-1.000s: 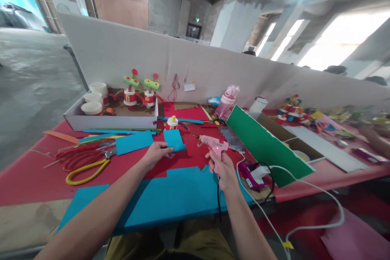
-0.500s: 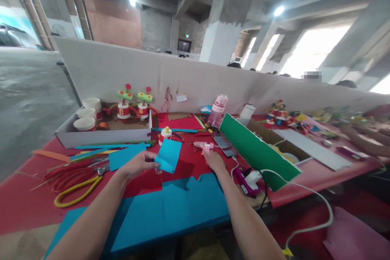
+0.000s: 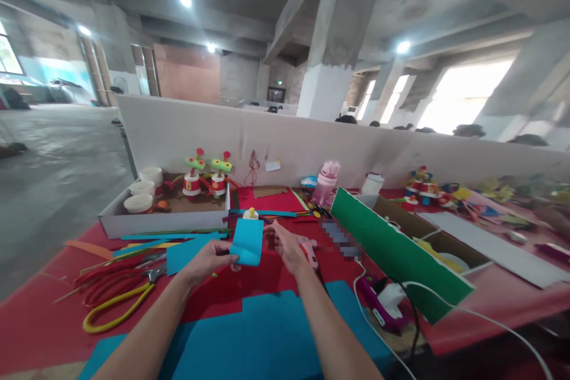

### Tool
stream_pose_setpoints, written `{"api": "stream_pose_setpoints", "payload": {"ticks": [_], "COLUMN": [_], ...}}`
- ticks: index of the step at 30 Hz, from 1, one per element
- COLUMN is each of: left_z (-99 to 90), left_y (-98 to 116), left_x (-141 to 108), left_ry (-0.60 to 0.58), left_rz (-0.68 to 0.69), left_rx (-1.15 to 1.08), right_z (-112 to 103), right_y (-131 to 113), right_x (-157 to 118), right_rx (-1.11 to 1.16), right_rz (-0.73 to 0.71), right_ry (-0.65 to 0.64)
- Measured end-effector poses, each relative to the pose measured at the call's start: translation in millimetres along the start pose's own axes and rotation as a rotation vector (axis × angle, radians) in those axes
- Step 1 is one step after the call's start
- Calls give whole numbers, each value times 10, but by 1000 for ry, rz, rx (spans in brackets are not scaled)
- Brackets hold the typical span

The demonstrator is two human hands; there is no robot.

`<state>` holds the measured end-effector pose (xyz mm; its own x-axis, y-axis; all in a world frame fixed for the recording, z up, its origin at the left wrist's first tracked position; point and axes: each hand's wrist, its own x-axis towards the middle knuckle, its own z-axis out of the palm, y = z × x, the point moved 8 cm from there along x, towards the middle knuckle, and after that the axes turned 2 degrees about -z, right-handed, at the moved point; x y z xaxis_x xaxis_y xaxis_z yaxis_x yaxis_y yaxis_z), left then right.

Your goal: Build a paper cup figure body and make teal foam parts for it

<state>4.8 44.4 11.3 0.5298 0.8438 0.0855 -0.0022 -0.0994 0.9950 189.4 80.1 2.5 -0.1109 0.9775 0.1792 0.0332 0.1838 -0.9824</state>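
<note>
My left hand point(image 3: 217, 259) is closed on the lower left edge of a small blue sheet of paper point(image 3: 247, 238), holding it up over the red tabletop. Close to the sheet's right side, my right hand point(image 3: 288, 247) has its fingers stretched out and holds nothing. A pink glue gun point(image 3: 310, 254) lies on the table just right of that hand, partly hidden behind it. Behind the raised sheet shows the top of a small cup figure point(image 3: 250, 214) with a yellow knob and coiled arms.
Yellow-handled pliers point(image 3: 118, 307) and blue paper strips lie at left. A white box point(image 3: 164, 224) holds cups and finished figures. Large blue sheets point(image 3: 267, 332) cover the front edge. At right are a green-sided box point(image 3: 396, 252), a purple power strip point(image 3: 387, 309) and white cable.
My right hand has let go of the glue gun and moved left to the blue sheet, its fingers now stretched out. My left hand still holds the sheet. The view has shifted.
</note>
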Motion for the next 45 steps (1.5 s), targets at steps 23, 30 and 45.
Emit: {"api": "stream_pose_setpoints", "payload": {"ticks": [23, 30, 45], "left_z": [-223, -315, -534], "left_y": [-444, -110, -304], "left_x": [119, 72, 4], "left_ry": [510, 322, 578], "left_rz": [-41, 22, -97], "left_rx": [-212, -364, -352], "right_z": [422, 371, 564], "right_y": [17, 44, -165], "right_x": [-79, -64, -225], "right_rx": [251, 436, 335], "right_rz": [-91, -65, -165], "right_ry": [-103, 8, -217]}}
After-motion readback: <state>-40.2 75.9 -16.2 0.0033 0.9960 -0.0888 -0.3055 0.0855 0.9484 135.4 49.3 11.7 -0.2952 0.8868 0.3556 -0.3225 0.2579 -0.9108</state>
